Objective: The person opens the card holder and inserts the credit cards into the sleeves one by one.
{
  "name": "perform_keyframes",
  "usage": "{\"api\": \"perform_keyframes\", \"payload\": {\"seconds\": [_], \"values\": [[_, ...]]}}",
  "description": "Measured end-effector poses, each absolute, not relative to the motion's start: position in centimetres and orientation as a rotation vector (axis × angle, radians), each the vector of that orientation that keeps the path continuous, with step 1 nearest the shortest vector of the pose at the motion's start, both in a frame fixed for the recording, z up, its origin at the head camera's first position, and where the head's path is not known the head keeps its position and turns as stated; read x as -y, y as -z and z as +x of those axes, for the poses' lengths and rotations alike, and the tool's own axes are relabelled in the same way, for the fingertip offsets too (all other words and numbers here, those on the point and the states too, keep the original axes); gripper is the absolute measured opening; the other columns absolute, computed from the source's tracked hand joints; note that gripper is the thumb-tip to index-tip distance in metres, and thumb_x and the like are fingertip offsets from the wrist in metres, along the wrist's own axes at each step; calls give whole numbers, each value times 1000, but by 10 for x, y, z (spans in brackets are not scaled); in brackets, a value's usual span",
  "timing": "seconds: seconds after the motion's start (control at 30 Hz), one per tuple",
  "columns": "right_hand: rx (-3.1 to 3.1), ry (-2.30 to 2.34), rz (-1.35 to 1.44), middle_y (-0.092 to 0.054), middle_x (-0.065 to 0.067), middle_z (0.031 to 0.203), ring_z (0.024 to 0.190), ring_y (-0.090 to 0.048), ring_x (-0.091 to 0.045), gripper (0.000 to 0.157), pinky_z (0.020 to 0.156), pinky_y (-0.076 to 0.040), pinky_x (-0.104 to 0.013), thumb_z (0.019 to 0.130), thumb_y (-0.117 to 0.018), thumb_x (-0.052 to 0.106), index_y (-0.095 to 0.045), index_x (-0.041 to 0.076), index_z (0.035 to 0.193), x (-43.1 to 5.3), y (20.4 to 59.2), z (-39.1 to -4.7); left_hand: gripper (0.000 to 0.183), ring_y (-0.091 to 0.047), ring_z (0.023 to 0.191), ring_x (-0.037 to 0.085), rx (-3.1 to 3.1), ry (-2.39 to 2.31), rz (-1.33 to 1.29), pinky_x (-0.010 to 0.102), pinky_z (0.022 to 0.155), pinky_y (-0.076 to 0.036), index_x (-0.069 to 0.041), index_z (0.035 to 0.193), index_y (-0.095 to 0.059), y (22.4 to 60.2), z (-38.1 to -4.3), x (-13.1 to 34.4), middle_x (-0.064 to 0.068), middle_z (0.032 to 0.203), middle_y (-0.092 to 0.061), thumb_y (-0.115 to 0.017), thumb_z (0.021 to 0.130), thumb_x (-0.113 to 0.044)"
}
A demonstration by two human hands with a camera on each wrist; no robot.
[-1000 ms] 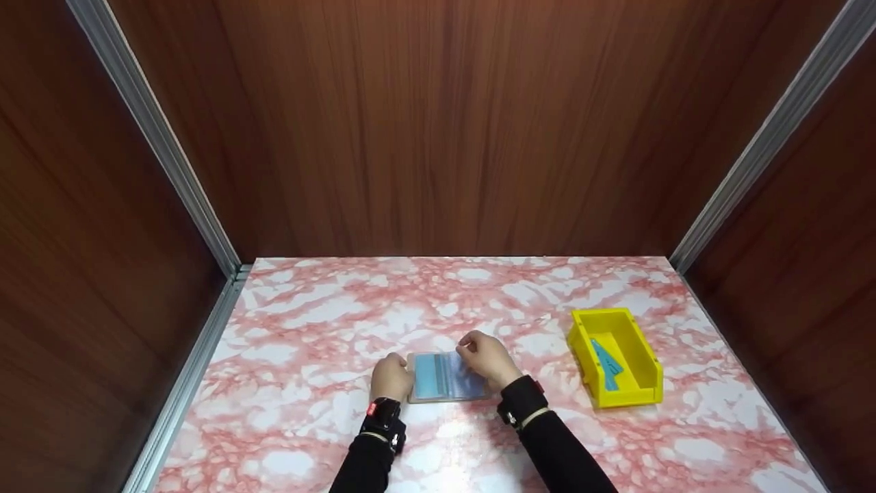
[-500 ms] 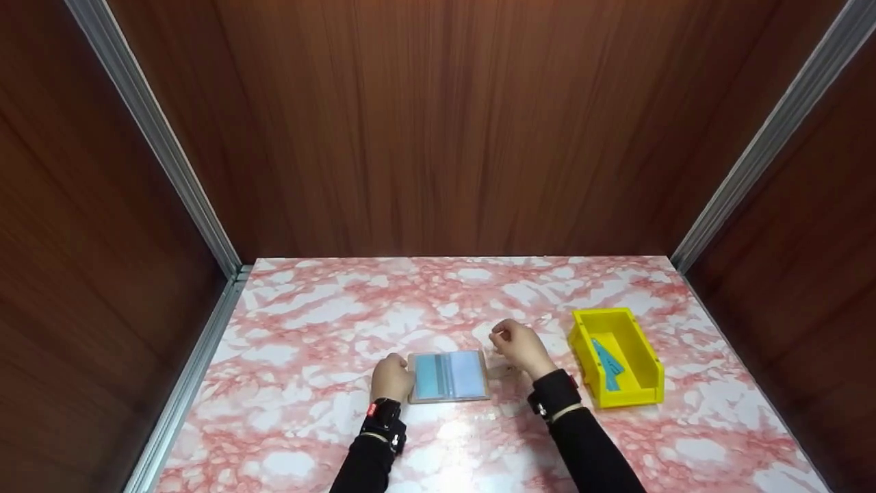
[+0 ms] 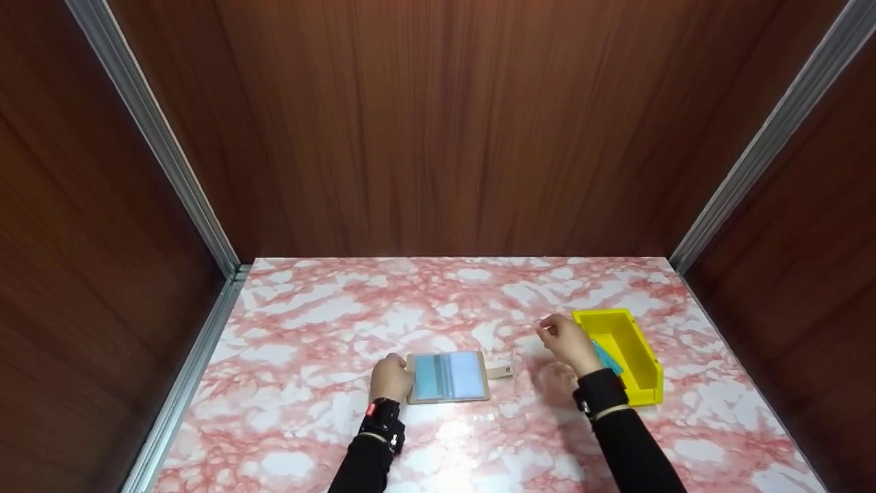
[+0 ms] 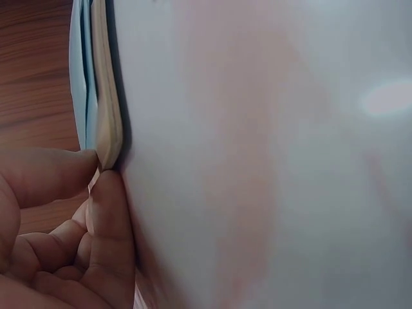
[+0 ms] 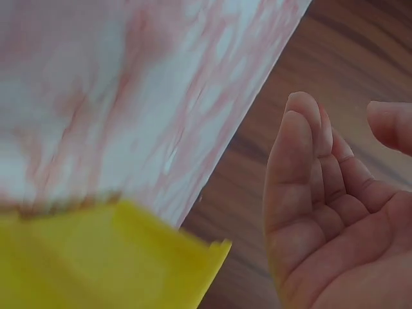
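My right hand has swung from the card holder towards the yellow bin, uncovering the strap. The holder lies open, my left hand pinching its 9 o'clock edge. My right hand holds nothing, thumb apart. A blue piece remains in the 3 o'clock bin; I judge the work unfinished.
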State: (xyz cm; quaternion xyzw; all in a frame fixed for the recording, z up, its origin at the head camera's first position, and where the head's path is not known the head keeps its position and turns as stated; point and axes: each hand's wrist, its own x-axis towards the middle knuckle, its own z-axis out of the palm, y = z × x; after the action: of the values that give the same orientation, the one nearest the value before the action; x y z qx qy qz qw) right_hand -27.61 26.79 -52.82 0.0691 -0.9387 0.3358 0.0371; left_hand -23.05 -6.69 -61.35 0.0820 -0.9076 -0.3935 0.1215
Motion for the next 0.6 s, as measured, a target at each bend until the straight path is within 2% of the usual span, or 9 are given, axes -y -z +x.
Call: {"api": "perform_keyframes", "payload": {"seconds": [0.3,0.47,0.6], "values": [[2948,-1097,81,-63,-22,105,87,-60,-31,36,80,-50,-45,102,-55,24,-56,-7,120,-305,515,-274,12,-63,73,35,2628,1139,203,46,69,-51,2,82,-65,615,-231,69,14,75,-66,-72,72,-1],[2937,-1092,91,-60,-29,114,99,-59,-38,38,87,-48,-50,102,-53,22,-54,-11,122,-321,509,-274,12,-64,73,34,2618,1144,193,46,69,-51,2,82,-65,615,-230,69,14,75,-66,-71,71,0],[2961,-1027,73,-61,-30,114,100,-60,-40,39,87,-48,-52,102,-52,21,-55,-11,123,-334,504,-276,12,-64,73,34,2625,1150,195,46,70,-51,2,83,-65,615,-230,70,14,76,-66,-71,72,0]]}}
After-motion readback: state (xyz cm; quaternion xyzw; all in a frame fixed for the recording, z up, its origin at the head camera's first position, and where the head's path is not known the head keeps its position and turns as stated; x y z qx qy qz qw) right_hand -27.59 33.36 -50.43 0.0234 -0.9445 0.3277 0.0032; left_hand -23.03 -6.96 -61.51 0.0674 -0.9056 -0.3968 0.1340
